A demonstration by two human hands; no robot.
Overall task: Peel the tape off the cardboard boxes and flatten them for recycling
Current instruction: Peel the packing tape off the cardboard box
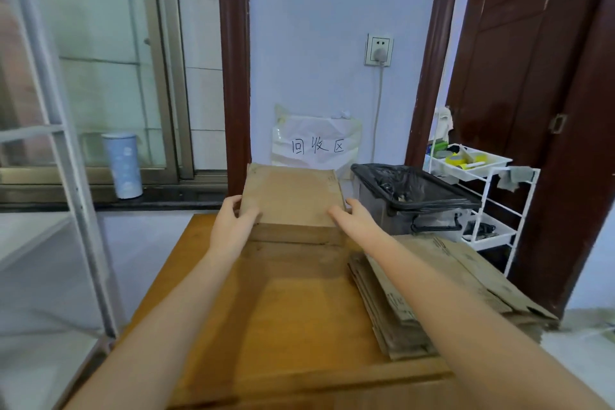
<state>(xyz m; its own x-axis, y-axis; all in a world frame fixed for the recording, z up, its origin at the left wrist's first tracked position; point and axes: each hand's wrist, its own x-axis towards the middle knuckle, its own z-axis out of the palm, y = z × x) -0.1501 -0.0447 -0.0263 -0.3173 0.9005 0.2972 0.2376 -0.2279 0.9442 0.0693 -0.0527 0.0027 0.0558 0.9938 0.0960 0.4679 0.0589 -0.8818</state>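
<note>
Head camera is showing us both hands out at the far end of the wooden table (299, 326). We are seeing the left hand (233, 223) gripping the left edge of a cardboard box (293, 198), thumb lying on its top face and fingers curled round the side. Our right hand (352, 216) is holding the right edge, fingers mostly straight along the side — whether they are wrapping underneath we cannot tell. The box is sitting over the table's far edge, with a second brown panel running beneath it toward us.

Just beside the right forearm, a stack of flattened cardboard (442, 293) is lying on the table; its printed marks are too blurred to read.

Beyond the box, a paper sign (316, 143) on the wall is reading "回收区". To its right a bin with a black liner (412, 196) is standing beside a white rack holding yellow tape rolls (456, 160).
</note>
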